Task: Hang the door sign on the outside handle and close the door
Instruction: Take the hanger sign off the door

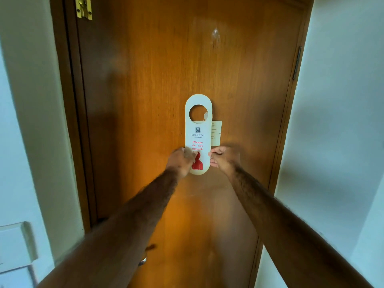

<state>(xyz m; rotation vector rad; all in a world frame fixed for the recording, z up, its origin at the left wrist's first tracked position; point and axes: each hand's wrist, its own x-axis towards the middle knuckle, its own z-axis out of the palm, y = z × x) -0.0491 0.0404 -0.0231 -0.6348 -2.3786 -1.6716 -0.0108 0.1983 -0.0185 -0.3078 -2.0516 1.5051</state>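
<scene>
The door sign (198, 129) is held upright in front of the middle of the wooden door (158, 80). Its lower end is pinched by the left hand (181, 161) and the right hand (223, 160), one at each side edge.

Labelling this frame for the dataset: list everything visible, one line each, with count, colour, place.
door sign: 1, cream with red "Please do not disturb" lettering and a round hole at the top, held up in front of the door, centre of view
door: 1, brown wood, fills the middle of the view
paper card: 1, pale, on the door, partly hidden behind the sign's right edge
latch: 1, brass, top left by the door's edge
hinge: 1, dark metal, door's right edge
door handle: 1, metal, low on the left, mostly hidden by the forearm
walls: 2, pale, either side
left hand: 1, gripping the sign's lower left edge
right hand: 1, pinching the sign's lower right edge
</scene>
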